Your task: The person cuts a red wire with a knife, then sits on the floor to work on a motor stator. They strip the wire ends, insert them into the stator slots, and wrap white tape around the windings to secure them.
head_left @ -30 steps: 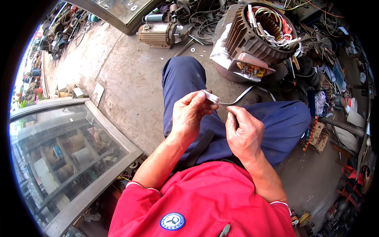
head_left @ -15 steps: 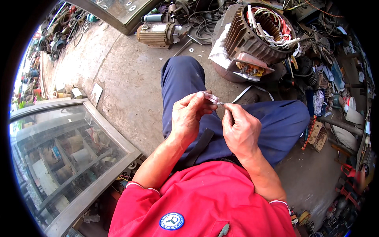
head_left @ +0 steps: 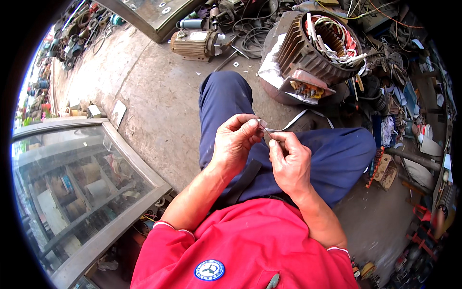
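Over my lap, my left hand (head_left: 237,142) is closed, its thumb and fingers pinching a small whitish piece (head_left: 262,123) that they mostly cover. Close by on the right, my right hand (head_left: 292,163) is closed too, thumb against forefinger. A thin dark strand (head_left: 267,132) runs from its fingertips up to the whitish piece; I cannot tell whether it is wire, thread or a needle. From beside my left fingertips a narrow white tape (head_left: 294,119) loops away to the right, across my raised knee area toward the motor housing.
A finned motor housing (head_left: 315,53) with white and red leads stands ahead right. A smaller motor (head_left: 193,44) lies on the floor ahead. At left is a glass-topped case (head_left: 139,159). Cables, parts and scraps crowd the right side, near a perforated block (head_left: 384,169).
My left hand has turned, covering more of the whitish piece. The right fingertips have dropped slightly lower, and the strand now slants between the hands. The view has shifted a little.
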Available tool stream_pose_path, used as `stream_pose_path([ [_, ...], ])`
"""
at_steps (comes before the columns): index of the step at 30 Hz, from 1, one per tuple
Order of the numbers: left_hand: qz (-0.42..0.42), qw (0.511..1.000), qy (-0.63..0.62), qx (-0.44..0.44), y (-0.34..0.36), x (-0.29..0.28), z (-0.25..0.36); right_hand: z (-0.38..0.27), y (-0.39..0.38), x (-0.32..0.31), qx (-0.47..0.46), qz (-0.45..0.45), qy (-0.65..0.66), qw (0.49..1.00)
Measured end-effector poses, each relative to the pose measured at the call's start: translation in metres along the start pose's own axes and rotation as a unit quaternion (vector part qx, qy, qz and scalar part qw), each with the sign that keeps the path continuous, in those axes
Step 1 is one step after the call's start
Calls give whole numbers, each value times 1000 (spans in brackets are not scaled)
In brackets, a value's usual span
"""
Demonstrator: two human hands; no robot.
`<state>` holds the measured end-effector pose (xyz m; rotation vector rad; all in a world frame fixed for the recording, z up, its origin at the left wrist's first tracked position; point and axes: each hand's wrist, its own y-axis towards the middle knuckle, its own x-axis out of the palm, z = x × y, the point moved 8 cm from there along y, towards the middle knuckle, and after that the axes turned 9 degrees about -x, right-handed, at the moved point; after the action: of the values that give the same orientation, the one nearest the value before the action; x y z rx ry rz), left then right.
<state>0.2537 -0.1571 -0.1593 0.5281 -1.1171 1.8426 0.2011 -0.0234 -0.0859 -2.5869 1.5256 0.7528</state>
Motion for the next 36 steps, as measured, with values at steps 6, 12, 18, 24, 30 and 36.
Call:
stream_pose_path([
  [6, -14, 997, 78, -15, -3, 8, 8, -26, 0, -7, -239, 45, -194, 950],
  [12, -41, 986, 162, 25, -6, 14, 17, 18, -13, 5, 202, -54, 215, 954],
  [18, -44, 986, 158, -1, -5, 17, 16, -15, -2, -9, -139, 16, -79, 987],
  [24, -42, 985, 163, 22, -6, 14, 15, 6, -3, -7, 42, -21, 68, 997],
  [30, -8, 979, 189, -70, -8, 14, 17, -27, -3, -8, -183, -18, -180, 966],
  [36, -106, 980, 143, -88, -10, 18, 16, 31, -25, 20, 333, -81, 500, 795],
])
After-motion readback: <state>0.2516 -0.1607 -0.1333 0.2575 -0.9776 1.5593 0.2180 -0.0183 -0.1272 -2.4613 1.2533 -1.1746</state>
